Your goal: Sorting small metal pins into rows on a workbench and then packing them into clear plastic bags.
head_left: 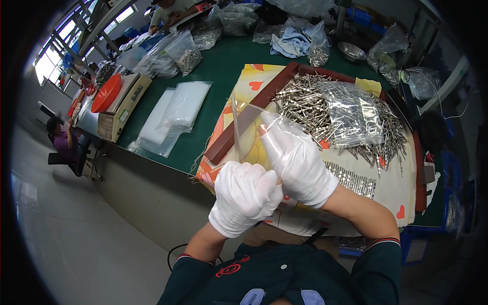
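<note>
Both gloved hands, left hand point(245, 195) and right hand point(297, 158), have their fingers pinched on an empty clear plastic bag point(249, 124) held up at frame centre, nothing yet inside, while the heap of metal pins point(305, 101) lies loose at upper right beside one filled bag point(353, 113).

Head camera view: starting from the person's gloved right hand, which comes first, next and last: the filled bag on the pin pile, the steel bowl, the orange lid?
1. Filled bag: just beyond the right hand, on the pin pile.
2. Steel bowl: far edge of the table, to the right.
3. Orange lid: far left, on a cardboard box.
</note>
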Demonstrator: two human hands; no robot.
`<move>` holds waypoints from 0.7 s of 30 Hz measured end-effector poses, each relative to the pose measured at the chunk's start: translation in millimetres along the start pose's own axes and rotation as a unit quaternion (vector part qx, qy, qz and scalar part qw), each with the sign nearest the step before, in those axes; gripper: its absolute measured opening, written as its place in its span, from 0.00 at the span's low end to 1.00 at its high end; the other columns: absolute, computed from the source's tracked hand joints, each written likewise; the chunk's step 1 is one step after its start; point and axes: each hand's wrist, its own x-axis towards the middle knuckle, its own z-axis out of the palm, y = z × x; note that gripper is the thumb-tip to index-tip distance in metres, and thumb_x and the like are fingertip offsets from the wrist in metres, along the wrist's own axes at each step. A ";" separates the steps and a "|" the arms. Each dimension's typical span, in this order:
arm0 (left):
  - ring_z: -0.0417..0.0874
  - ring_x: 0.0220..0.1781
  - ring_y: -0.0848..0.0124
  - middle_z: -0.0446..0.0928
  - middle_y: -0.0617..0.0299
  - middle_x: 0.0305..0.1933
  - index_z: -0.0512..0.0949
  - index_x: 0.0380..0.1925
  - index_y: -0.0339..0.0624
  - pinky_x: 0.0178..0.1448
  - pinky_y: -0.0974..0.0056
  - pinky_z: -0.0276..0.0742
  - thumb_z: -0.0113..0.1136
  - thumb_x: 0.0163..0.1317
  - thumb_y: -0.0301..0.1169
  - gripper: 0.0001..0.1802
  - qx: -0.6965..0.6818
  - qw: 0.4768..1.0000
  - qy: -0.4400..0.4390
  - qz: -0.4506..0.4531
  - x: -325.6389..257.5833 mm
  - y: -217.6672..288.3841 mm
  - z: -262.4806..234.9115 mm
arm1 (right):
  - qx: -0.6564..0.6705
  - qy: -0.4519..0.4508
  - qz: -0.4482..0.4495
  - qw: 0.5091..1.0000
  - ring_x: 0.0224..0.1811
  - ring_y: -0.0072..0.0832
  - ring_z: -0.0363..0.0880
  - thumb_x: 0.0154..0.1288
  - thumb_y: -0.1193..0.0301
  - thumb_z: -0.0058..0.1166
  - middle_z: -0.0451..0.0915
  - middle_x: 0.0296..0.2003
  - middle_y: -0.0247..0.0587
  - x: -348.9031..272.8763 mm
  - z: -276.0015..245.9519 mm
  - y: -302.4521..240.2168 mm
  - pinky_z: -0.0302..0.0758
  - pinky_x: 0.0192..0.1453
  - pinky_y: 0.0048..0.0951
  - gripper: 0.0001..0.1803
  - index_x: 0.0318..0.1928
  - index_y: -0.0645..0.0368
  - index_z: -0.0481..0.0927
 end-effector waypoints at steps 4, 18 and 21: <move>0.69 0.25 0.63 0.67 0.62 0.24 0.71 0.29 0.45 0.32 0.57 0.61 0.65 0.42 0.26 0.14 -0.021 0.998 0.042 -0.047 -10.2 8.4 10.8 | -0.026 0.017 0.003 1.000 0.62 0.53 0.71 0.56 0.70 0.52 0.66 0.63 0.59 2.4 -1.5 -4.2 0.69 0.64 0.45 0.39 0.69 0.67 0.58; 0.74 0.38 0.63 0.74 0.64 0.37 0.74 0.41 0.49 0.48 0.57 0.62 0.63 0.36 0.21 0.26 0.025 0.987 0.115 -0.107 -20.9 -4.4 34.4 | -0.094 0.052 0.039 0.993 0.65 0.59 0.64 0.49 0.74 0.57 0.64 0.63 0.62 1.2 15.4 7.5 0.68 0.64 0.54 0.40 0.66 0.68 0.61; 0.74 0.43 0.60 0.74 0.60 0.38 0.73 0.41 0.47 0.50 0.58 0.65 0.62 0.39 0.18 0.25 0.018 0.976 0.101 -0.192 -18.7 1.9 38.7 | -0.039 0.058 0.034 0.997 0.69 0.61 0.58 0.46 0.71 0.62 0.57 0.67 0.62 1.0 15.6 9.8 0.62 0.68 0.56 0.49 0.70 0.66 0.55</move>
